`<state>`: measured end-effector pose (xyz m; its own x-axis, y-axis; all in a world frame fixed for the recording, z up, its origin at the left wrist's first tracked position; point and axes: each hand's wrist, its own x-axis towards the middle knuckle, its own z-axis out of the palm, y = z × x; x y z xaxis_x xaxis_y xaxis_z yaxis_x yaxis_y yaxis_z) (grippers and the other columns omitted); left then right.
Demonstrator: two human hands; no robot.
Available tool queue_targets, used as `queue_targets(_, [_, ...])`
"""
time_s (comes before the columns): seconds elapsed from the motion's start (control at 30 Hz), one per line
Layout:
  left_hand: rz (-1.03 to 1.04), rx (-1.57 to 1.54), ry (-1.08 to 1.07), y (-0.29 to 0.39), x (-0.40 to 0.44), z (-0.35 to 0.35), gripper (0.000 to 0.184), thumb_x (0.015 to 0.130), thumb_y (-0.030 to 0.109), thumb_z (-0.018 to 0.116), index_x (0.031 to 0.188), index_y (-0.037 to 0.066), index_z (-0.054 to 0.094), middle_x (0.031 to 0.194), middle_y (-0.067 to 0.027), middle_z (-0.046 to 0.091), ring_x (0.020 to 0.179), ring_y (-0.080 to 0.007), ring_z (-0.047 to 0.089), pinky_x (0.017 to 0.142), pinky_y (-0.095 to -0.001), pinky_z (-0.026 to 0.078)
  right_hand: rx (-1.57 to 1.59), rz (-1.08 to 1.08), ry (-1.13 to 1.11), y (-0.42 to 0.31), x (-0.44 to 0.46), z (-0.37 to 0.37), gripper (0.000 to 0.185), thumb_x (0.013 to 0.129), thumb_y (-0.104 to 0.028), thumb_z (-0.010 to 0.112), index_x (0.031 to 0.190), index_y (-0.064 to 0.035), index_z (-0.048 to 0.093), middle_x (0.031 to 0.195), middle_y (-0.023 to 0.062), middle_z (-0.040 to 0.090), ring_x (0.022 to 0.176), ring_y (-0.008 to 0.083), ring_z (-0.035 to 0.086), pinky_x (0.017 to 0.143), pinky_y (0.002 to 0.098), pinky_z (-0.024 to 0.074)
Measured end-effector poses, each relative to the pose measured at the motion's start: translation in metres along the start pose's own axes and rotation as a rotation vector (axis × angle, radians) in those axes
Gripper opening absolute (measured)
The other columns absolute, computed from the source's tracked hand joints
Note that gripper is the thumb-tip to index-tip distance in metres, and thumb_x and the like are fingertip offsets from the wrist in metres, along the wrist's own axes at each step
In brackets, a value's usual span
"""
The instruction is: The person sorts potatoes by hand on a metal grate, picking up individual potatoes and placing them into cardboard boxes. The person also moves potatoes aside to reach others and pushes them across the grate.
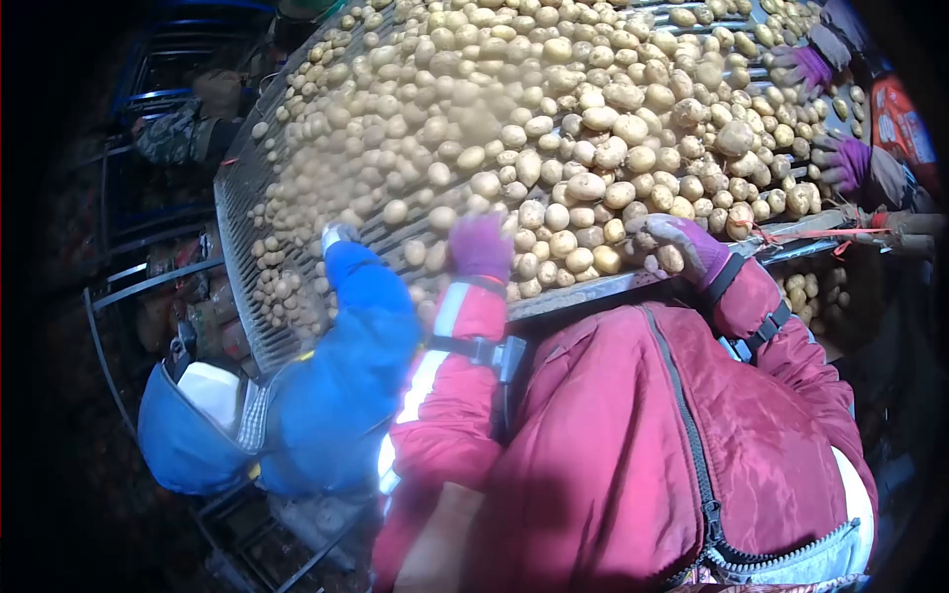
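A broad spread of potatoes [585, 186] lies on a slatted metal sorting bed [237, 247] in front of me. My left hand [481, 247], in a purple glove, is at the near side of the heap among potatoes; motion smears its fingers, so I cannot see whether it holds any. My right hand [692, 244], in a purple and grey glove, is at the bed's near edge. Its fingers curl round a small potato [670, 259], close beside other potatoes.
A person in a blue jacket [371, 296] works close on my left. Another person's purple gloved hands [845, 163] are over the potatoes at the far right. A metal rail [820, 225] with red ties runs along the near right edge. More potatoes [816, 294] lie below it.
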<state>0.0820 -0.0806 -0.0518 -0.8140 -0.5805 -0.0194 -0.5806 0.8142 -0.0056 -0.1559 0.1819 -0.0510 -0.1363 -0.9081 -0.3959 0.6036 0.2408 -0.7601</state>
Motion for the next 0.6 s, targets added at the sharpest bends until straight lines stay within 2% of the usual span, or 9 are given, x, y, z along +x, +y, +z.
queue_targets(0.13, [0.156, 0.071, 0.193, -0.015, -0.015, 0.034, 0.033, 0.084, 0.023, 0.064, 0.116, 0.017, 0.065, 0.097, -0.0087, 0.062, 0.094, -0.0292, 0.058, 0.085, -0.0469, 0.045, 0.194, 0.114, 0.055, -0.004, -0.003, 0.002, 0.035, 0.098, -0.038, 0.052, 0.108, -0.0052, 0.060, 0.099, 0.0039, 0.061, 0.076, 0.0112, 0.057, 0.062, 0.0225, 0.0463])
queue_targets(0.17, [0.055, 0.010, 0.034, -0.011, -0.016, 0.035, 0.034, 0.085, 0.018, 0.060, 0.118, 0.016, 0.065, 0.093, -0.0087, 0.062, 0.091, -0.0299, 0.059, 0.082, -0.0468, 0.046, 0.241, 0.125, 0.064, -0.016, -0.009, 0.008, 0.035, 0.099, -0.039, 0.053, 0.106, -0.0056, 0.061, 0.102, 0.0032, 0.062, 0.083, 0.0109, 0.058, 0.069, 0.0244, 0.0482])
queue_targets(0.23, [0.095, -0.055, -0.078, -0.002, -0.015, 0.010, 0.060, 0.076, 0.014, 0.062, 0.136, 0.014, 0.058, 0.102, -0.0155, 0.065, 0.097, -0.0369, 0.059, 0.088, -0.0501, 0.046, 0.549, 0.128, -0.116, -0.006, -0.002, -0.003, 0.042, 0.100, -0.042, 0.052, 0.117, -0.0048, 0.060, 0.107, 0.0031, 0.063, 0.087, 0.0142, 0.059, 0.075, 0.0268, 0.0497])
queue_targets(0.3, [0.138, -0.094, -0.056, -0.013, -0.003, 0.023, 0.064, 0.076, 0.015, 0.064, 0.140, 0.014, 0.055, 0.103, -0.0162, 0.066, 0.096, -0.0374, 0.060, 0.088, -0.0504, 0.046, 0.513, 0.161, -0.049, -0.005, 0.000, -0.004, 0.052, 0.101, -0.045, 0.052, 0.131, -0.0038, 0.054, 0.109, 0.0029, 0.063, 0.090, 0.0177, 0.060, 0.077, 0.0298, 0.0503])
queue_targets(0.33, [0.049, -0.049, -0.100, -0.003, -0.002, 0.016, 0.035, 0.096, 0.022, 0.055, 0.129, 0.014, 0.063, 0.101, -0.0136, 0.066, 0.099, -0.0320, 0.062, 0.086, -0.0458, 0.048, 0.484, 0.185, -0.042, 0.001, 0.003, -0.009, 0.059, 0.101, -0.047, 0.053, 0.139, -0.0033, 0.049, 0.108, 0.0027, 0.063, 0.091, 0.0191, 0.061, 0.077, 0.0305, 0.0501])
queue_targets(0.43, [-0.040, -0.502, -0.046, -0.019, 0.008, 0.026, 0.052, 0.080, 0.016, 0.069, 0.131, 0.006, 0.062, 0.120, -0.0191, 0.067, 0.115, -0.0335, 0.062, 0.102, -0.0424, 0.047, 0.541, 0.162, -0.076, 0.006, 0.006, -0.011, 0.060, 0.100, -0.049, 0.054, 0.137, -0.0029, 0.050, 0.107, 0.0018, 0.062, 0.091, 0.0182, 0.060, 0.078, 0.0312, 0.0500])
queue_targets(0.53, [0.005, -0.546, -0.085, 0.008, 0.021, -0.040, 0.038, 0.092, 0.019, 0.062, 0.127, 0.005, 0.063, 0.124, -0.0181, 0.063, 0.115, -0.0350, 0.060, 0.100, -0.0411, 0.049, 0.557, 0.152, -0.025, 0.009, -0.002, -0.010, 0.061, 0.099, -0.051, 0.055, 0.137, -0.0030, 0.049, 0.106, 0.0011, 0.062, 0.088, 0.0173, 0.058, 0.079, 0.0314, 0.0500])
queue_targets(0.57, [-0.190, -0.649, -0.164, 0.021, 0.031, -0.054, 0.036, 0.091, 0.016, 0.062, 0.126, 0.004, 0.064, 0.123, -0.0176, 0.063, 0.114, -0.0341, 0.061, 0.097, -0.0400, 0.051, 0.557, 0.149, 0.006, 0.008, -0.006, -0.009, 0.061, 0.099, -0.050, 0.055, 0.137, -0.0029, 0.049, 0.106, 0.0011, 0.062, 0.088, 0.0171, 0.058, 0.080, 0.0313, 0.0500])
queue_targets(0.6, [-0.111, -0.668, -0.142, 0.021, 0.039, -0.044, 0.037, 0.090, 0.015, 0.064, 0.124, 0.003, 0.064, 0.121, -0.0166, 0.065, 0.112, -0.0311, 0.062, 0.097, -0.0384, 0.051, 0.590, 0.145, 0.009, 0.014, -0.008, -0.012, 0.060, 0.100, -0.049, 0.055, 0.137, -0.0026, 0.050, 0.106, 0.0022, 0.062, 0.088, 0.0169, 0.058, 0.081, 0.0318, 0.0502])
